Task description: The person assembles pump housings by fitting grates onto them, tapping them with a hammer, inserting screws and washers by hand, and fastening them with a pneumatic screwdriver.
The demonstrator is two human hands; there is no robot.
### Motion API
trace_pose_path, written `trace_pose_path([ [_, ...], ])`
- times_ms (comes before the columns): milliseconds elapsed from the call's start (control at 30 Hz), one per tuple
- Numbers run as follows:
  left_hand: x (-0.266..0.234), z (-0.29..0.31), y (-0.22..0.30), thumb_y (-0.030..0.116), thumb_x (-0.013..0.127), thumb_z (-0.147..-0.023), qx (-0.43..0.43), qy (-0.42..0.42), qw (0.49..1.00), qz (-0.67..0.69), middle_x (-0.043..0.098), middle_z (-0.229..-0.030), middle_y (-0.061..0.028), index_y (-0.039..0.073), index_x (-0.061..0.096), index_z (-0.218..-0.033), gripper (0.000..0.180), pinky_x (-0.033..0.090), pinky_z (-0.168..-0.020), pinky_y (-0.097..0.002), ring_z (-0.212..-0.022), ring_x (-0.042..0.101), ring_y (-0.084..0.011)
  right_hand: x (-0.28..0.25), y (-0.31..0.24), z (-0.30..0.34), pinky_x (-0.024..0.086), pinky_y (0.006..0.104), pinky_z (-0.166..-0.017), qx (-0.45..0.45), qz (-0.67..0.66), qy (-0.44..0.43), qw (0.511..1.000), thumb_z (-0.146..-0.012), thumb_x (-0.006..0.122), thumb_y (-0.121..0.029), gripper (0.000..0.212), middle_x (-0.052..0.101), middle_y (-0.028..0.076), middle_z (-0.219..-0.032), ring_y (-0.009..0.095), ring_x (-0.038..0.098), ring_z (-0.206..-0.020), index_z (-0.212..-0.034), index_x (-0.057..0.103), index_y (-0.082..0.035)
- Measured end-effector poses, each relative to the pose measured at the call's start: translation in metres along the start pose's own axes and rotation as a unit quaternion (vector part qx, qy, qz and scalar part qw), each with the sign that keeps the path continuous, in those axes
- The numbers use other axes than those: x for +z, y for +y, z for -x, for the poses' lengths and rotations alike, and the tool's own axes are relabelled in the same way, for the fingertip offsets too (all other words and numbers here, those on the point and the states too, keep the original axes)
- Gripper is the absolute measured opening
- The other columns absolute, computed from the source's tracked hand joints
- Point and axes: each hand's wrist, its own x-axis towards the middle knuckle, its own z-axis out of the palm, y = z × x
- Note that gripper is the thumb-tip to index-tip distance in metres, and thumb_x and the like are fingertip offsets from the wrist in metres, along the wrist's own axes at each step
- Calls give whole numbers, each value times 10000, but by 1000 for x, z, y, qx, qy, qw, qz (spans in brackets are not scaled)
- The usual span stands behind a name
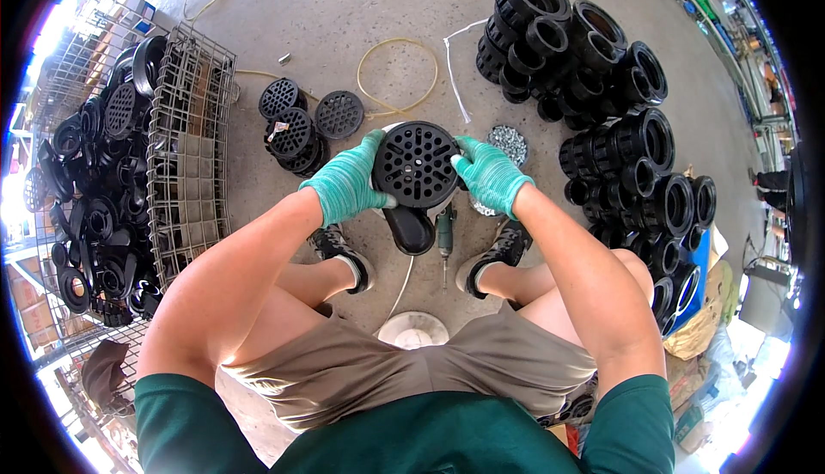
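Observation:
Between my gloved hands is a black plastic floor drain [418,183] with a round, perforated grate on top and a rounded spout pointing toward me. My left hand [351,182] grips its left side, the thumb at the lower edge. On the opposite rim, my right hand [491,175] closes its fingers around the upper right. Something pale shows partly beneath the drain; the rest of it is hidden. A power drill [445,235] lies just below my right hand. Beyond that hand sits a round heap of small metal screws [508,142], partly covered by my glove.
Left of the drain stand stacked round grates [292,132], with a single grate [339,114] beside them. A wire cage [191,130] full of black plastic parts is at left. Black ring fittings [614,147] are piled at right. A yellowish hose [400,42] loops across the floor.

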Motion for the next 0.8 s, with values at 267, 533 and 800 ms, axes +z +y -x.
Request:
trace_pose_path([
  [267,0,0,-3,156,930,-676,10,-4,1000,14,588,-1370,-233,-12,217,-1533,1127,472,-1072,-407,-1251,596,-335,3,7,-2,501,473,-954,-9,4,3,1000,-1007,519,-252,427,656,295,-1179,449,627,-1102,-1365,549,-21],
  [533,-2,-1,1,159,939,-667,-19,-21,999,15,570,-1397,-226,-2,217,-1541,1144,440,-1102,-396,-1275,573,-329,1,4,0,501,468,-955,-20,1,9,1000,-1006,519,-262,433,659,293,-1175,449,629,-1103,-1353,558,-7],
  [800,-23,12,24,265,878,-749,35,49,992,-114,449,-1497,-254,1,267,-1556,1046,395,-1143,-431,-1366,472,-368,-16,15,11,503,442,-958,23,-1,31,999,-1022,540,-332,495,684,256,-1192,404,663,-1100,-1380,535,11],
])
